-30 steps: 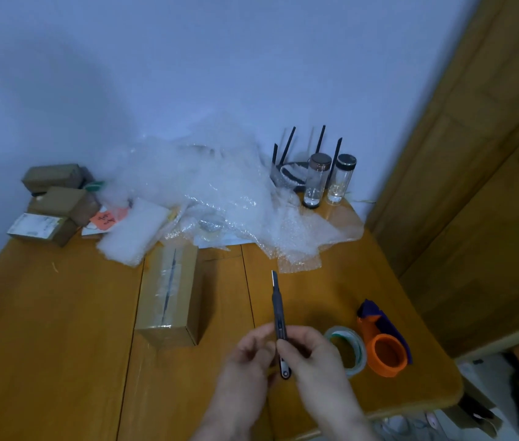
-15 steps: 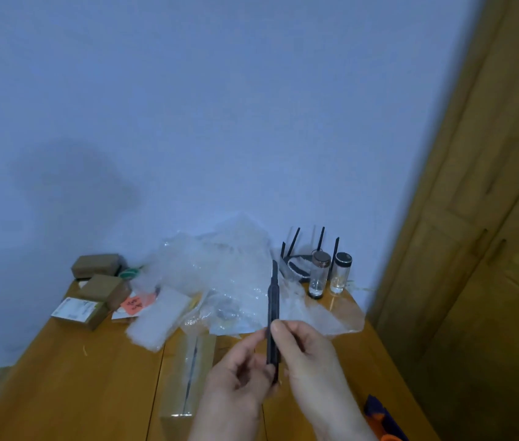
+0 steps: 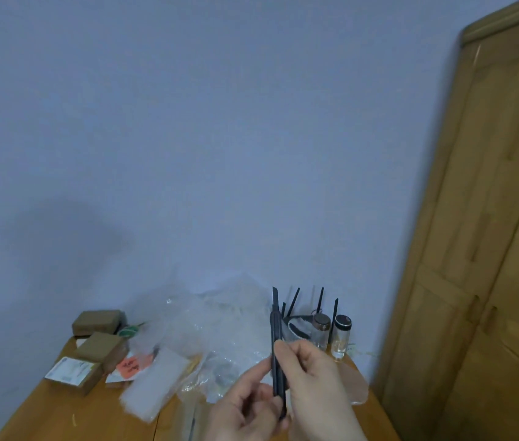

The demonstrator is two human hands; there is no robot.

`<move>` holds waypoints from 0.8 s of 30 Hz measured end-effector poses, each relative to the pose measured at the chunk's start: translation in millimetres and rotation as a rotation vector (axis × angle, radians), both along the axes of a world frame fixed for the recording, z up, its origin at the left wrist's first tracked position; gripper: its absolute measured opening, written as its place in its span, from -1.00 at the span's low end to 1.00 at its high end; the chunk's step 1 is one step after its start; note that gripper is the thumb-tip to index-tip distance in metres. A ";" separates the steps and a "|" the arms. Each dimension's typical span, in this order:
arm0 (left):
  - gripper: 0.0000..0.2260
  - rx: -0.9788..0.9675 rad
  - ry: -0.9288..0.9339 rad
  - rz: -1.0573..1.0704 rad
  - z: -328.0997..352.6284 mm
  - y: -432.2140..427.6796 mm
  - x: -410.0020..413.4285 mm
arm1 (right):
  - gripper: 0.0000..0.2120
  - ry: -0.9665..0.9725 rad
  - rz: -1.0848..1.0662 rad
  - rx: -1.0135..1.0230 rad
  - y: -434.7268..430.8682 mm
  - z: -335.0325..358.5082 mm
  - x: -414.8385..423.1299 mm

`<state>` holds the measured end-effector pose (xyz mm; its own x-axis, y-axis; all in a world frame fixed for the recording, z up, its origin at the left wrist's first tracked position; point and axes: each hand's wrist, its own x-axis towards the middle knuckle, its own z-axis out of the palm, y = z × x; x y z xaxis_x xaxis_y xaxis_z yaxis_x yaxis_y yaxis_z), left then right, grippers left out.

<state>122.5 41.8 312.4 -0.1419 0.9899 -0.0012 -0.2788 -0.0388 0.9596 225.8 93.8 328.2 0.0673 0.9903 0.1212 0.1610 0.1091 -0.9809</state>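
Observation:
A slim black craft knife (image 3: 276,342) stands upright in front of me, its blade tip pointing up. My right hand (image 3: 317,389) grips its handle with fingers curled round it. My left hand (image 3: 245,409) pinches the lower part of the handle from the left side. Both hands are raised above the wooden table (image 3: 60,415) at the bottom of the head view.
Crumpled bubble wrap (image 3: 220,329) covers the back of the table. Brown cardboard boxes (image 3: 99,348) sit at the back left. Two glass jars (image 3: 331,335) and a black router with antennas (image 3: 296,326) stand at the back right. A wooden door (image 3: 490,249) fills the right side.
The view has tilted upward, so the wall fills most of it and the tape rolls and long box have left the frame. Both hands have lifted the knife higher.

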 end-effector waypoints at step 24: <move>-0.45 0.020 0.069 0.019 11.1 1.1 -3.3 | -0.82 -0.010 0.094 -0.048 -11.1 16.1 -0.2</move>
